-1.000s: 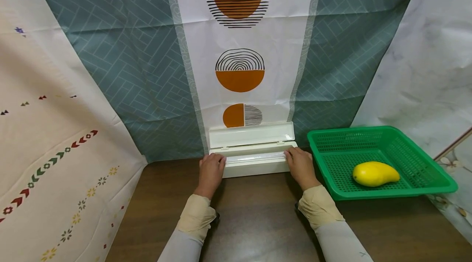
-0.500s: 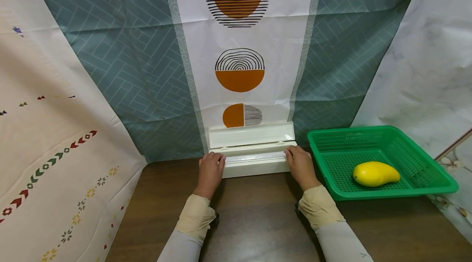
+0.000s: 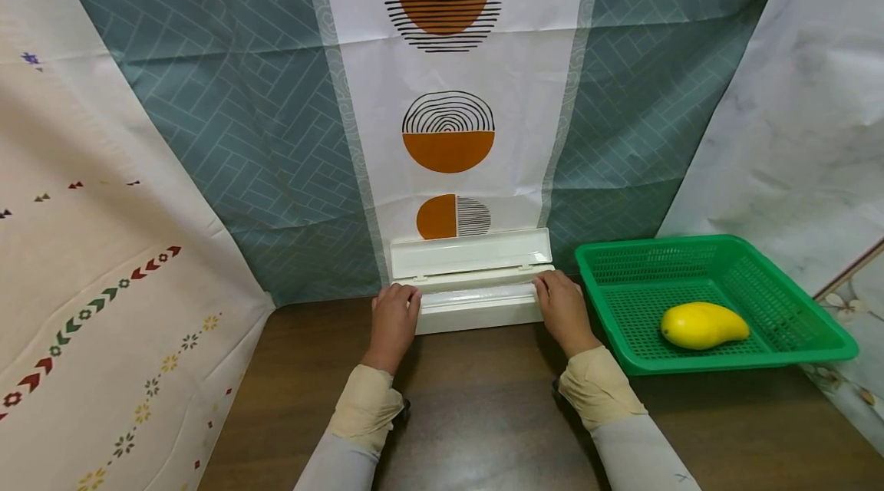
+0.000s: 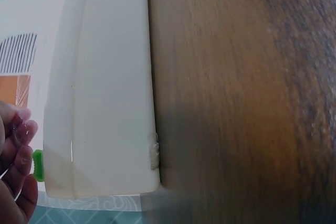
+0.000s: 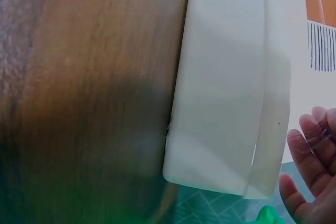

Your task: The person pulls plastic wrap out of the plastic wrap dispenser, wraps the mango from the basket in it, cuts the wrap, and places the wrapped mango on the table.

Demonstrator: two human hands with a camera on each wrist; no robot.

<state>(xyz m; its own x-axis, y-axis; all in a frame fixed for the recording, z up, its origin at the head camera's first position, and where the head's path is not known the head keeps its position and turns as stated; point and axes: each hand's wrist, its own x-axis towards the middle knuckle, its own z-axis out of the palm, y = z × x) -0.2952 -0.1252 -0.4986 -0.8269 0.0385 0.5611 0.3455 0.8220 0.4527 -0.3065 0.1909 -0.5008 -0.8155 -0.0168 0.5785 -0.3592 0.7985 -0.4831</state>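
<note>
A white cling film dispenser box (image 3: 479, 316) lies at the back of the table, its hinged lid (image 3: 476, 249) raised behind it. Clear cling film (image 3: 476, 293) stretches along its top edge. My left hand (image 3: 394, 326) is at the left end, where its fingertips pinch the film's edge, and the left wrist view shows shiny film between the fingers (image 4: 21, 135). Over the right end, my right hand (image 3: 562, 311) holds the other side of the film. Its bent fingers (image 5: 310, 156) have film across them. A small green piece (image 4: 38, 165) sticks out near the left fingers.
At the right stands a green plastic basket (image 3: 725, 364) with a yellow mango (image 3: 703, 326) inside. The brown wooden table (image 3: 476, 414) extends in front of the box. Patterned cloths, including a teal one (image 3: 276, 130), hang close behind it and at the sides.
Both hands have shifted very slightly up, staying at the box's ends. Box, basket and mango have kept their places.
</note>
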